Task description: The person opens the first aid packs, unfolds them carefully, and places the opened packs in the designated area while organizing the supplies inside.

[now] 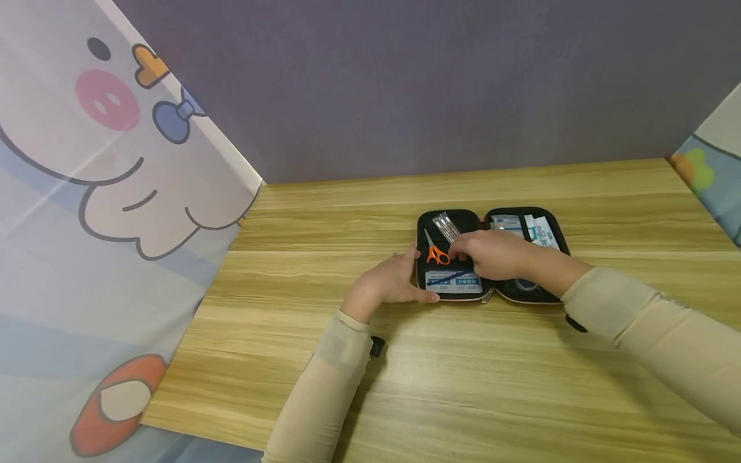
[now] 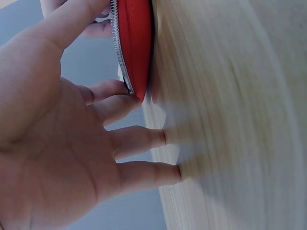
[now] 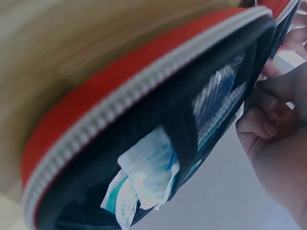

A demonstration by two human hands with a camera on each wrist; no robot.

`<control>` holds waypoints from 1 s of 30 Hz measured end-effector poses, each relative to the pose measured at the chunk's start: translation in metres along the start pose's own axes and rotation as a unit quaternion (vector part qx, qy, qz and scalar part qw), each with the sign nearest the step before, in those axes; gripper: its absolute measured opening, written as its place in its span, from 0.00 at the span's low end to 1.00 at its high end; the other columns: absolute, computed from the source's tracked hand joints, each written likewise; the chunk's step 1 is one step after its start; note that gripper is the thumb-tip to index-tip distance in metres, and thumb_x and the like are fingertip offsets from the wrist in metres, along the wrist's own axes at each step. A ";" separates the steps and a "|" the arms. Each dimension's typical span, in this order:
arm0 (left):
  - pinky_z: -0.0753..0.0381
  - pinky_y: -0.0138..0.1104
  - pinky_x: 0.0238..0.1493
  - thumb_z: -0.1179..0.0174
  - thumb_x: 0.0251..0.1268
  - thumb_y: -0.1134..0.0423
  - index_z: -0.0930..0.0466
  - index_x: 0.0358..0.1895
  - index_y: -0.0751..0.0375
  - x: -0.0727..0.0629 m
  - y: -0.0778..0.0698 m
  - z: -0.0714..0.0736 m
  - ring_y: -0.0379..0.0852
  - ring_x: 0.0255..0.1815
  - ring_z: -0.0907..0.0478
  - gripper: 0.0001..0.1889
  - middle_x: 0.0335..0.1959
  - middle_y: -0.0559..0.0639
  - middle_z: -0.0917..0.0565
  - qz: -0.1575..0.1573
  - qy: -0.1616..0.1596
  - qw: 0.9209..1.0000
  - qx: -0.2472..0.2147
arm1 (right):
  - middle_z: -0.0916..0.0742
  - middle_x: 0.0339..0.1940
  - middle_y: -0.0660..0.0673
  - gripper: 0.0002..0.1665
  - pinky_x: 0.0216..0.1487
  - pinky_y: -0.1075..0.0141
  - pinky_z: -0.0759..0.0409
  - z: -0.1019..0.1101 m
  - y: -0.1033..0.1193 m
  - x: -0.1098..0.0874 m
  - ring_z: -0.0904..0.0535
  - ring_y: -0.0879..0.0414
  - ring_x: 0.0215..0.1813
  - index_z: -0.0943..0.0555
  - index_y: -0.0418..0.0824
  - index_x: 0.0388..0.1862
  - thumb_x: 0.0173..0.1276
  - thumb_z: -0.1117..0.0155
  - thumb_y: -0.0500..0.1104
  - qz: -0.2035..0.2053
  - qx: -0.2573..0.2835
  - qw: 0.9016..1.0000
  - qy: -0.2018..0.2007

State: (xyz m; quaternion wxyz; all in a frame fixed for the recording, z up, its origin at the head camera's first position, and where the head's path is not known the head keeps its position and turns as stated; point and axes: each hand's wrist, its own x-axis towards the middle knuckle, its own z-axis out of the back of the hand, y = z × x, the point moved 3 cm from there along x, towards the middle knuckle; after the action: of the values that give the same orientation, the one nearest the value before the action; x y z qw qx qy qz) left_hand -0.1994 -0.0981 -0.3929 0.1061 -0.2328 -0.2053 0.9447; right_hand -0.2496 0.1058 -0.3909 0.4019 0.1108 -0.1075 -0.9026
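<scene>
An unfolded zip-up first-aid case (image 1: 489,222), black inside and red outside, lies on the wooden table. My left hand (image 1: 393,280) rests against its left edge, thumb along the front edge; in the left wrist view the fingers are spread and fairly straight, some touching the zipper (image 2: 120,52). Over the left half, the curled fingers of my right hand (image 1: 492,254) pinch the lower end of a clear packet of thin sticks (image 1: 445,226); the fingertips are partly hidden. Orange-handled scissors (image 1: 437,254) lie left of that hand. Blue-and-white packets (image 1: 451,283) sit below them.
The case's right half holds white-and-teal packets (image 1: 543,231) under a black strap and a round item (image 1: 525,284), partly covered by the right forearm. Behind the table (image 1: 324,244) stands a grey panel (image 1: 405,90). A printed cartoon cloth (image 1: 116,193) hangs at the left.
</scene>
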 end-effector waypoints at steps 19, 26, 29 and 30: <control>0.40 0.56 0.86 0.23 0.59 0.36 0.62 0.89 0.54 -0.001 0.000 0.000 0.61 0.89 0.47 0.67 0.87 0.47 0.37 0.001 0.002 1.000 -0.004 | 0.09 0.46 0.44 0.07 0.39 0.57 0.15 0.007 0.005 0.010 0.16 0.57 0.37 0.12 0.41 0.49 0.77 0.32 0.39 -0.049 0.035 0.997 -0.055; 0.39 0.55 0.86 0.24 0.59 0.36 0.61 0.89 0.54 -0.002 0.000 0.001 0.60 0.89 0.46 0.66 0.86 0.47 0.36 0.003 0.003 1.000 -0.002 | 0.10 0.39 0.46 0.08 0.37 0.59 0.16 0.010 0.005 0.016 0.17 0.57 0.35 0.13 0.39 0.49 0.77 0.31 0.42 -0.084 0.041 0.994 -0.060; 0.40 0.56 0.86 0.24 0.59 0.36 0.61 0.89 0.54 -0.002 -0.001 0.000 0.61 0.89 0.47 0.66 0.87 0.47 0.37 0.003 0.004 1.000 -0.001 | 0.11 0.40 0.44 0.11 0.36 0.59 0.18 0.011 0.004 0.018 0.18 0.56 0.34 0.14 0.38 0.52 0.77 0.31 0.43 -0.108 0.037 0.992 -0.061; 0.40 0.56 0.86 0.24 0.59 0.36 0.61 0.89 0.54 -0.002 -0.001 0.000 0.61 0.89 0.47 0.66 0.87 0.47 0.37 0.003 0.004 1.000 -0.001 | 0.11 0.40 0.43 0.12 0.36 0.59 0.18 0.011 0.003 0.018 0.18 0.55 0.34 0.15 0.38 0.53 0.77 0.31 0.44 -0.118 0.036 0.991 -0.061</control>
State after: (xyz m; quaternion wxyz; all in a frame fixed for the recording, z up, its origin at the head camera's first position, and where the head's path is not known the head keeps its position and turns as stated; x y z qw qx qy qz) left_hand -0.1979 -0.0979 -0.3915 0.1035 -0.2374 -0.2052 0.9438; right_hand -0.2625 0.0917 -0.3817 0.2815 0.0820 -0.1501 -0.9442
